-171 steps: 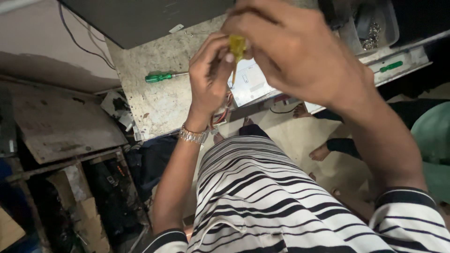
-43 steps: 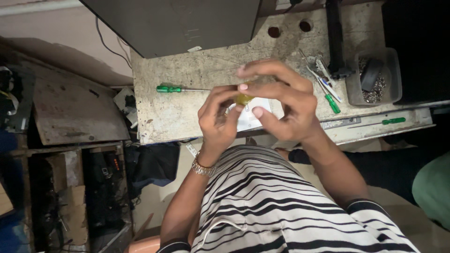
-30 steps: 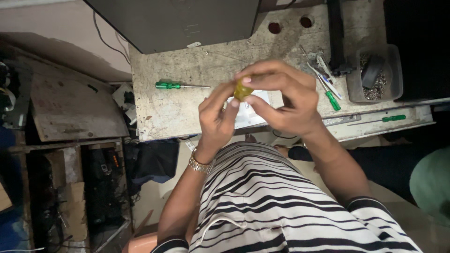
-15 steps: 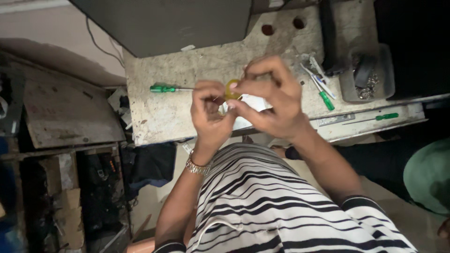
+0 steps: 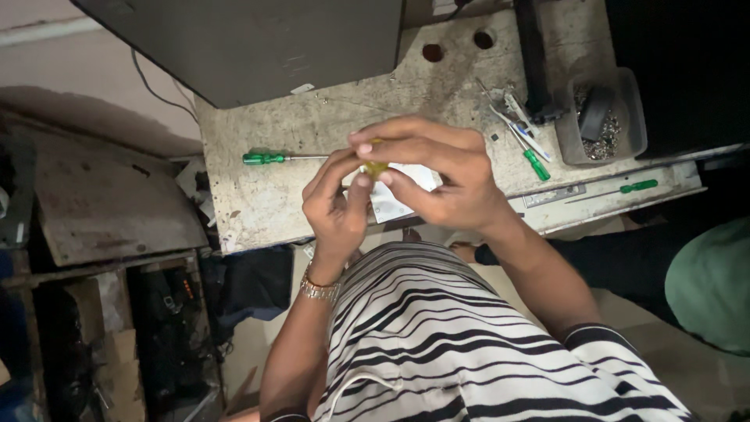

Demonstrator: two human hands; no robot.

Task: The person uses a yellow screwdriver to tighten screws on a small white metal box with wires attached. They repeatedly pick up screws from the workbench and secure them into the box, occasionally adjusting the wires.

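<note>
Both hands meet above the bench (image 5: 258, 211): the left hand (image 5: 336, 211) and right hand (image 5: 437, 176) pinch one small yellow part (image 5: 376, 167) between fingertips, raised close for fine work, while a green screwdriver (image 5: 266, 159) lies within reach.

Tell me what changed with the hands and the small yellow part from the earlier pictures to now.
Little changed. Both hands, left hand and right hand, have kept pinching the small yellow part between their fingertips; since the earliest picture they sit lower and farther from the camera, over the workbench. The green screwdriver on the bench, the plastic tub of metal bits and the white sheet stayed put.
</note>
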